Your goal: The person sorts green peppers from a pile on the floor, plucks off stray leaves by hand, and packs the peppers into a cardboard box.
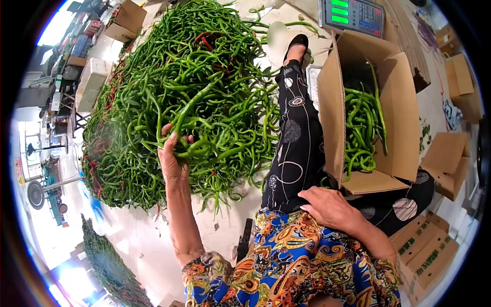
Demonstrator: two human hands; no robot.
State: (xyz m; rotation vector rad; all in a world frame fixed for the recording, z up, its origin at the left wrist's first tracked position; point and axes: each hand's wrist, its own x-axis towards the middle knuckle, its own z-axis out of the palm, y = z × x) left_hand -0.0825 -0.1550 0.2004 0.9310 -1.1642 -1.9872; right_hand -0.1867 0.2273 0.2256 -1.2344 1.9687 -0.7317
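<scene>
Peppers [193, 108] lie clasped within the curled left fingers [166, 129].

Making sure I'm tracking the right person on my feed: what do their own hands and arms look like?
The left hand and right hand are ungloved, with no watch showing. Forearms are bare below sleeves with a swirling multicoloured print including blue and gold.

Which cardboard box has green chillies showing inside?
The upright open box beyond the right hand, just below the scale in view. Green chillies show inside; none show in the other boxes.
</scene>
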